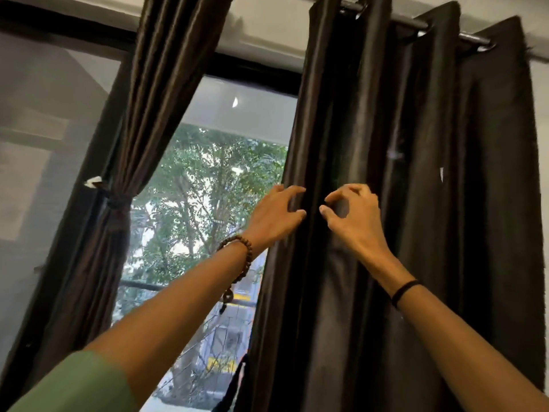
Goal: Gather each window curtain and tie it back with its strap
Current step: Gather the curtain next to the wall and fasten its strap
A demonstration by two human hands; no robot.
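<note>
**Second curtain, gathering begun**

Left curtain (166, 84) hangs tied by its strap (117, 201). My left hand (276, 215) clasps the loose right curtain (326, 114) at its inner edge. My right hand (356, 218) curls at the next fold (grasp unclear). Next I'd bunch the folds rightward.

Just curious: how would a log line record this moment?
left curtain: tied | right curtain: loose | left hand: grips its edge | right hand: beside, grip unclear

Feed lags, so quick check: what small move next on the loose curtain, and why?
Probably sweep the left hand, gripping the edge of the right curtain, rightward to bunch its folds; it hangs spread along the rod, while the left curtain is already tied.
</note>
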